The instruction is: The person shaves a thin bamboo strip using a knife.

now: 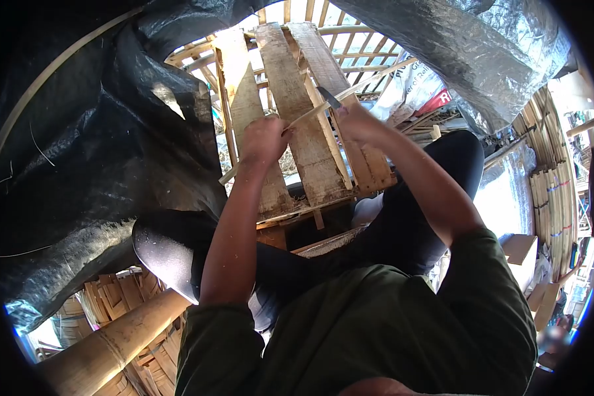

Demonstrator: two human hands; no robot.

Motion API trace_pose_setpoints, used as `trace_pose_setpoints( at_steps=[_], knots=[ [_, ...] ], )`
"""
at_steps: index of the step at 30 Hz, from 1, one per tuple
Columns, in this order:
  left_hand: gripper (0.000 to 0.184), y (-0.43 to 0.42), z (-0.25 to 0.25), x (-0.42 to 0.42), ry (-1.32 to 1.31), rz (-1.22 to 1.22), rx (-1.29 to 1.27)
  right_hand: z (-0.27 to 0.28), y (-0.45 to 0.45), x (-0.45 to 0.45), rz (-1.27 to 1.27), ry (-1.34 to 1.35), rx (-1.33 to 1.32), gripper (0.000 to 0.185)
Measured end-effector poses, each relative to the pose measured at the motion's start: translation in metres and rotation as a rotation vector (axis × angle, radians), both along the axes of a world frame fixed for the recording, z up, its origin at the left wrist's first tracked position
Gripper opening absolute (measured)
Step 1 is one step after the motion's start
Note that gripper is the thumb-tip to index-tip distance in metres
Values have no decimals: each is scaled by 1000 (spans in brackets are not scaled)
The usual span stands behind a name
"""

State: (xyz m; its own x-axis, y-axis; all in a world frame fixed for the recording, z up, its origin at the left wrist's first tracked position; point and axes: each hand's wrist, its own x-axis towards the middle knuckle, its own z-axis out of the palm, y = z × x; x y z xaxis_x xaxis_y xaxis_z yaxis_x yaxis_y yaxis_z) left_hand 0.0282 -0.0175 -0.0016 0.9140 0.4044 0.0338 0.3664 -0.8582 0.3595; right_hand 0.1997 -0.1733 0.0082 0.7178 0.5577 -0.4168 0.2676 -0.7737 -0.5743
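Observation:
My left hand is closed around a thin bamboo strip, which slants across the view from lower left to upper right. In my right hand, slightly blurred, is a knife with a dark blade. The blade lies at the strip, pointing up and to the left; whether its edge touches the strip I cannot tell. Beneath both hands are rough wooden planks, set side by side with gaps between them. Part of the knife's handle is hidden by my fingers.
Black plastic sheeting hangs on the left, and a silvery sheet at upper right. A thick bamboo pole lies at lower left. Bundled bamboo strips stand on the right, near a cardboard box. My bent knees flank the planks.

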Motion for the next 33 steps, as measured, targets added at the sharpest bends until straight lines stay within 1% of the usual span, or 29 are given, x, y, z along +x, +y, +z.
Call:
trace_pose_setpoints(
  at_steps=[2, 3, 4, 6, 7, 8, 10, 11, 12, 14, 15, 16, 18, 19, 22, 23, 24, 25, 26, 27, 28, 30, 31, 32, 33],
  knots=[
    [30, -1, -2, -1, -20, 9, -12, 8, -2, 41, -225, 507, 308, 36],
    [30, -1, -2, -1, -43, 23, -21, 6, -1, 48, -393, 356, 425, 35],
    [30, 0, -3, -1, -43, 32, -23, 11, 4, 28, -469, -1, 305, 35],
    [29, 0, -2, 0, 1, 2, 3, -26, -1, 6, -44, 195, 142, 34],
    [29, 1, -1, 0, 2, -2, 6, -8, 0, -8, -86, 145, 121, 34],
    [28, 0, 0, -1, -9, 3, 6, -9, -2, 8, -89, 145, 123, 34],
    [27, 0, 1, 0, -27, 15, 1, -8, -4, 53, -326, 469, 336, 34],
    [26, 0, 2, 1, -8, 18, -2, 7, 1, 33, -432, 122, 319, 34],
    [26, -2, 3, 0, 16, 18, -6, 7, 2, 11, -428, 123, 314, 34],
    [25, -1, 3, 0, 12, 12, -5, 8, 2, -15, -97, 119, 45, 34],
    [25, 0, 3, 0, 5, 7, -4, 19, -1, -7, -17, 153, 28, 35],
    [25, -1, 1, -1, 5, 5, -4, 18, -3, 5, -19, 153, 27, 35],
    [25, 0, 0, -1, -16, -3, -9, 17, 0, 25, -397, 176, 240, 35],
    [25, 0, 0, -2, -16, 2, -11, 21, 1, 20, -392, 177, 237, 35],
    [25, -1, 2, 0, 40, 12, -33, 27, 1, 1, 29, 208, -93, 27],
    [25, -1, 0, -1, 9, 6, -31, 4, -3, 30, -206, 516, 216, 26],
    [26, 0, -2, -1, -26, 4, -28, -14, 3, 42, -203, 513, 216, 26],
    [26, 1, -4, 0, -29, 10, -28, -31, 8, 51, -52, 269, -5, 24],
    [25, 1, -6, -1, -19, 15, -5, -12, 12, 35, 94, 26, -223, 22],
    [25, 1, -7, 0, -9, 14, 20, -5, 2, 2, -55, 384, 84, 17],
    [25, 1, -8, 1, -8, 9, 20, 4, 1, 5, -60, 385, 86, 17],
    [25, 2, -9, 0, -27, 35, -15, 14, 4, 26, -151, 473, 170, 19],
    [25, 2, -6, 1, -31, 38, -14, 19, 6, 38, -323, 539, 356, 26],
    [25, 2, -5, 1, -22, 24, -3, 12, 7, 36, -315, 536, 354, 26],
    [26, 0, -4, 0, -8, 7, 7, -2, 5, 24, -195, 438, 235, 24]
  ],
)
